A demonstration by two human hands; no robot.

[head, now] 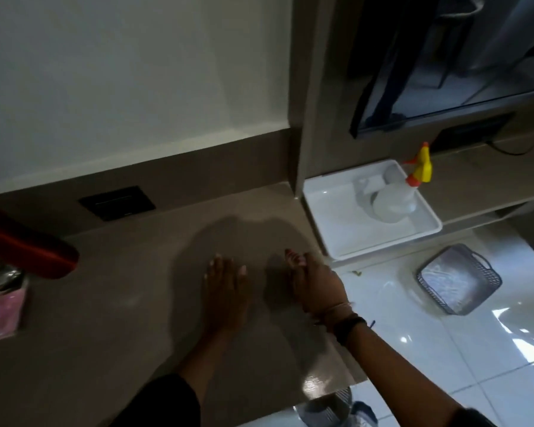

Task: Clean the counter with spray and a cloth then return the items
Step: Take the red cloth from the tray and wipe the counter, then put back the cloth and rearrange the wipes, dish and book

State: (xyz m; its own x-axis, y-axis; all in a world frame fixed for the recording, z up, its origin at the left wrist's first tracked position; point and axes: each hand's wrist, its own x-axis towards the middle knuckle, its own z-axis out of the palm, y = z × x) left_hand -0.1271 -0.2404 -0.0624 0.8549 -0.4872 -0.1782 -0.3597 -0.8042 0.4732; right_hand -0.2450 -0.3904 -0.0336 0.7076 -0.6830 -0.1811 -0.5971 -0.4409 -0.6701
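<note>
A brown counter runs across the view. My left hand rests flat on it, fingers spread, holding nothing. Just to the right, near the counter's right edge, my right hand hovers with fingers loosely curled and nothing in it. A translucent spray bottle with a yellow and orange trigger head stands in a white tray at the counter's far right end. A pale folded cloth seems to lie in the tray behind the bottle, though blur makes it uncertain.
A red padded object and a pink packet sit at the counter's left. A black wall plate is on the backsplash. A grey basket lies on the white tiled floor. A dark screen hangs above a shelf.
</note>
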